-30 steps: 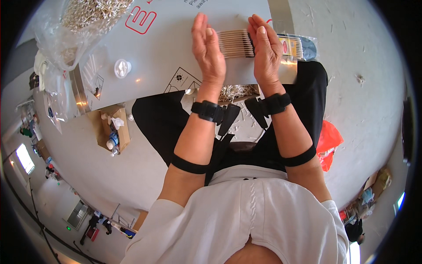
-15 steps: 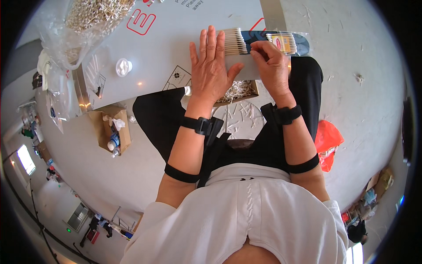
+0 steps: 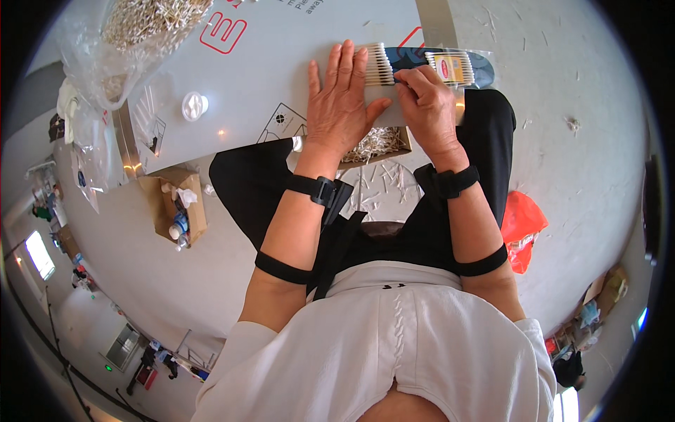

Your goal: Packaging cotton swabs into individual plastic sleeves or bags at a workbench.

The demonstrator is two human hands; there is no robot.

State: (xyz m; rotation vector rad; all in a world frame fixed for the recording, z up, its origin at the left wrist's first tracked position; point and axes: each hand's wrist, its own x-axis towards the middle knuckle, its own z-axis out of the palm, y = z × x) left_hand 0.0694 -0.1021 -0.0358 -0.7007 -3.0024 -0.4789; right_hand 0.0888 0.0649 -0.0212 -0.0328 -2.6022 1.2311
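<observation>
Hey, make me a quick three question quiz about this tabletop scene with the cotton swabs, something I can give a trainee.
1. True or false: the left hand lies flat, palm down, on the row of cotton swabs.
2. Multiple choice: where is the small white round lid? A) on the grey table, to the left of the hands; B) in the cardboard box on the floor; C) under the right hand.
3. Fill in: the clear plastic bag at the table's far left corner holds a heap of loose ____.

Key
1. True
2. A
3. Cotton swabs
</observation>
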